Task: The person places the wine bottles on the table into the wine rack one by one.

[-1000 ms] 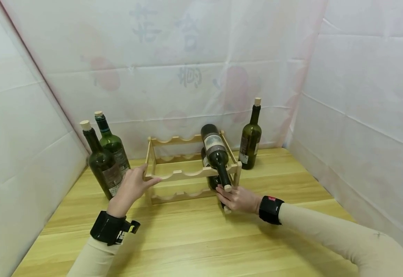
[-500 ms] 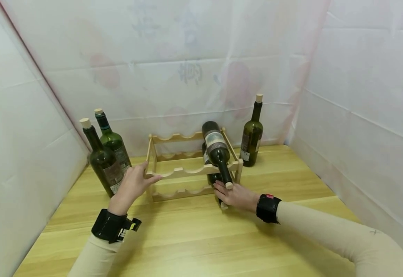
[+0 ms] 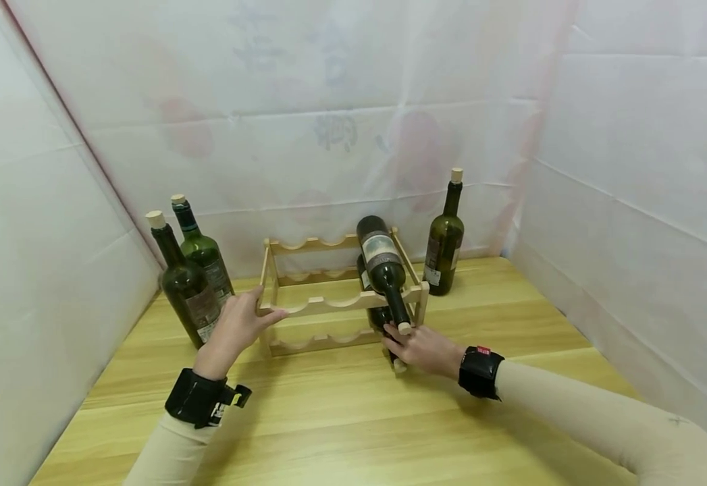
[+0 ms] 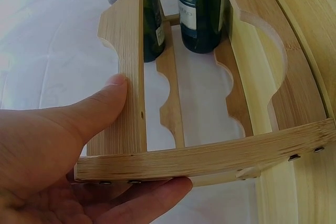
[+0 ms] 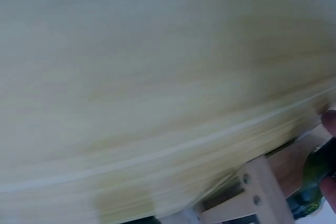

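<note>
A two-tier wooden wine rack (image 3: 323, 306) stands mid-table, and my left hand (image 3: 236, 325) grips its front left corner. In the left wrist view the thumb (image 4: 107, 100) lies along the notched rail, with fingers beneath the end bar. One dark wine bottle (image 3: 380, 251) lies on the top tier at the right, its corked neck pointing toward me. Under it a second wine bottle (image 3: 379, 316) lies in the lower tier. My right hand (image 3: 427, 349) holds that lower bottle near its neck; its fingers (image 5: 329, 190) show at the right wrist view's edge.
Two corked green bottles, a nearer one (image 3: 188, 287) and a farther one (image 3: 207, 256), stand left of the rack. Another upright bottle (image 3: 444, 250) stands behind its right end. White cloth walls (image 3: 304, 148) enclose the wooden table (image 3: 341, 418) at the back and sides.
The head view shifts slightly. Both hands keep their places on the rack and the lower bottle; no clear movement of the bottles shows.
</note>
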A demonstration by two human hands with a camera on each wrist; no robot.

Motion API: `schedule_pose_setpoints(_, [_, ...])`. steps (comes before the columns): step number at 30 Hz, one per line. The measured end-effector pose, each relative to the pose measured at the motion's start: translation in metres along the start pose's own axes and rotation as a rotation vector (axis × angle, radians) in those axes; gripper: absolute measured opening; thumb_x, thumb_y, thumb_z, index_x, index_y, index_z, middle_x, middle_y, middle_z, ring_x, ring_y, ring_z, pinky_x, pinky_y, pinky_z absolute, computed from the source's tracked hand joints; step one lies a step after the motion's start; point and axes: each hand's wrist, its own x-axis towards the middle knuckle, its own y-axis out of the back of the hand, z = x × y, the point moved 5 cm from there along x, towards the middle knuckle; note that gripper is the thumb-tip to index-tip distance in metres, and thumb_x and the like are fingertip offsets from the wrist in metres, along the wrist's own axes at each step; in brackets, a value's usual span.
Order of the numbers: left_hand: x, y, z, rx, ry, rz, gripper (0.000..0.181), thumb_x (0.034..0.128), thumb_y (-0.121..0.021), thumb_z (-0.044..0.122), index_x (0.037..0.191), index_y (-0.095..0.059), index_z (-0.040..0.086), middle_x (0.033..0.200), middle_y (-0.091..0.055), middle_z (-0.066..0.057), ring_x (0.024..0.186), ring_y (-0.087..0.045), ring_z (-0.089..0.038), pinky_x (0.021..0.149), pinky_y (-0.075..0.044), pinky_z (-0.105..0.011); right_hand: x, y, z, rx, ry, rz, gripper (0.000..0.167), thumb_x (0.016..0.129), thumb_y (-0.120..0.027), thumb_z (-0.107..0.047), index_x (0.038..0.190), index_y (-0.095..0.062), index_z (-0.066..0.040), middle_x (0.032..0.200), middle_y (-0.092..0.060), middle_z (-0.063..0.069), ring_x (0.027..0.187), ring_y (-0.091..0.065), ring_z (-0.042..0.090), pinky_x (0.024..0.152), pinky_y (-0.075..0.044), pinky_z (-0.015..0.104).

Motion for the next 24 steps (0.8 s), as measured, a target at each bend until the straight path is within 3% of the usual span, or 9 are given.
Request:
schedule_pose_setpoints(3, [0.001,-0.004,0.003,-0.001,-0.003,-0.004,0.071,0.0935,-0.077,0.037,0.141,-0.053,-0.01,0.101,-0.07,-0.029,0.069,-0.066,-0.026,0.065,-0.051,-0.036,-0.002,0.003,-0.001,0.024,-0.032,-0.001,0.045,0.084,-0.081,-0.002,0.127,-0.068,-0.008,0.131,-0.067,0.022,0.069,-0.074,0.016,0.054,-0.057,0.023])
schedule_pose_setpoints(6, [0.0,-0.003,0.004,0.008,0.004,-0.005,0.072,0.0936,-0.077,0.038,0.141,-0.054,-0.01,0.101,-0.07,-0.028,0.068,-0.065,-0.025,0.064,-0.051,-0.036,0.0,0.006,-0.002,0.039,-0.064,-0.014,0.046,0.082,-0.082,0.0,0.125,-0.067,-0.008,0.131,-0.067,0.022,0.078,-0.076,0.021,0.058,-0.059,0.026])
schedule_pose_setpoints(11, [-0.003,0.0,0.001,0.025,0.026,-0.015,0.075,0.0942,-0.076,0.04,0.144,-0.051,-0.011,0.103,-0.07,-0.029,0.067,-0.063,-0.025,0.065,-0.05,-0.037,0.005,0.011,-0.003,0.123,-0.101,-0.067,0.055,0.084,-0.08,0.003,0.133,-0.061,-0.009,0.138,-0.063,0.026,0.088,-0.076,0.028,0.063,-0.062,0.028])
schedule_pose_setpoints(14, [-0.003,0.001,0.0,0.028,0.024,-0.022,0.077,0.0951,-0.075,0.041,0.145,-0.049,-0.012,0.106,-0.07,-0.03,0.071,-0.065,-0.027,0.07,-0.052,-0.041,0.004,0.018,-0.001,0.216,-0.135,-0.066,0.06,0.084,-0.076,0.01,0.139,-0.058,-0.006,0.137,-0.064,0.028,0.092,-0.077,0.032,0.067,-0.063,0.031])
schedule_pose_setpoints(17, [-0.002,0.0,0.0,0.028,0.006,-0.014,0.076,0.0954,-0.074,0.041,0.145,-0.05,-0.012,0.108,-0.07,-0.03,0.075,-0.065,-0.03,0.074,-0.053,-0.044,-0.003,0.027,0.007,0.357,-0.209,-0.069,0.058,0.083,-0.078,0.007,0.138,-0.061,-0.003,0.126,-0.069,0.027,0.09,-0.077,0.032,0.068,-0.063,0.032])
schedule_pose_setpoints(20, [-0.001,-0.001,0.001,0.023,-0.009,-0.004,0.073,0.0954,-0.075,0.039,0.142,-0.052,-0.012,0.106,-0.07,-0.03,0.074,-0.065,-0.029,0.073,-0.053,-0.044,-0.014,0.035,0.019,0.507,-0.315,-0.08,0.048,0.08,-0.084,0.0,0.126,-0.067,0.001,0.11,-0.073,0.02,0.082,-0.075,0.028,0.067,-0.061,0.032])
schedule_pose_setpoints(24, [0.0,0.0,0.003,0.018,-0.008,-0.013,0.075,0.0953,-0.075,0.039,0.144,-0.05,-0.013,0.097,-0.069,-0.028,0.064,-0.059,-0.024,0.064,-0.048,-0.036,-0.032,0.044,0.044,0.66,-0.414,-0.089,0.039,0.08,-0.085,-0.006,0.116,-0.072,0.003,0.106,-0.077,0.017,0.076,-0.075,0.023,0.075,-0.063,0.034])
